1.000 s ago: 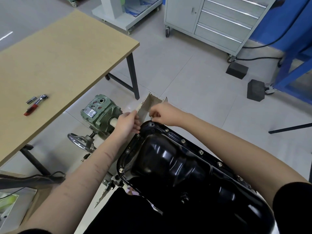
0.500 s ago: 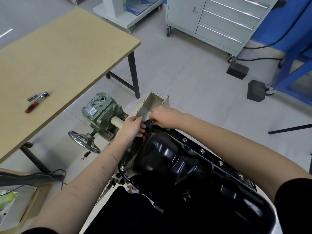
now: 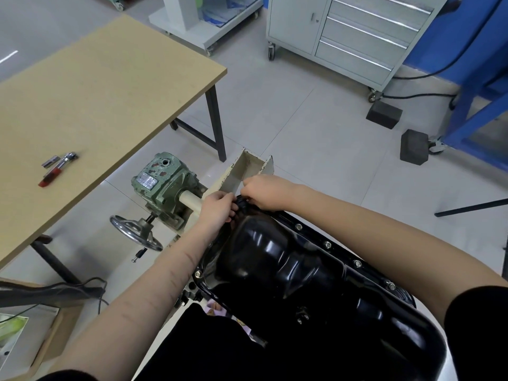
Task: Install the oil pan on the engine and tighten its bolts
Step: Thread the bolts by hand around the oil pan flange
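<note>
Gearbox (image 3: 162, 185) nameplate (image 3: 145, 180) unreadable, hands at oil pan (image 3: 302, 273)

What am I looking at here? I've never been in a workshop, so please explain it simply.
The picture comes from a camera on a person's head, looking down at their two bare arms. The shiny black shell is an oil pan lying on an engine, with bolts along its rim. Both hands meet at its far end: the left hand grips the rim, and the right hand curls its fingers at a spot there, probably on a bolt, though that is hidden. The green gearbox with a handwheel likely belongs to the engine's stand. A ratchet lies on the table.
</note>
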{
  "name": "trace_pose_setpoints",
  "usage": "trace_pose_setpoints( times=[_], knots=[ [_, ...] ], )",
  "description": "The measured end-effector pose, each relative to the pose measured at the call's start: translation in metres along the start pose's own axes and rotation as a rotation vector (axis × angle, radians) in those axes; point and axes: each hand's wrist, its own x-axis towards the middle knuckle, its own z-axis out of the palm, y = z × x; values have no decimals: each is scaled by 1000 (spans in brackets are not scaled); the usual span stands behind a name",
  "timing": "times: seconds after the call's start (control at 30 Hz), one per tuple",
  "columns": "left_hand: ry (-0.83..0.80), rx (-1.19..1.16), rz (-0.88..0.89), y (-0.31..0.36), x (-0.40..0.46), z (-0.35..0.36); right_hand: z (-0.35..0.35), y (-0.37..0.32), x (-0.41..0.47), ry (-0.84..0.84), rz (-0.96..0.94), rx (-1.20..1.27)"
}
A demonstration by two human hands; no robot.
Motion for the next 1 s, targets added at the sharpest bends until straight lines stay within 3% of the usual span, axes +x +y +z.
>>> trace_pose_setpoints(
  times=[0.2,1.0],
  knots=[
    [7,-6,0,-1,-3,0,-2,5,-4,-10,73,160],
    [130,115,83,-8,-1,5,-6,-12,-2,39,-90,-299]
  ],
)
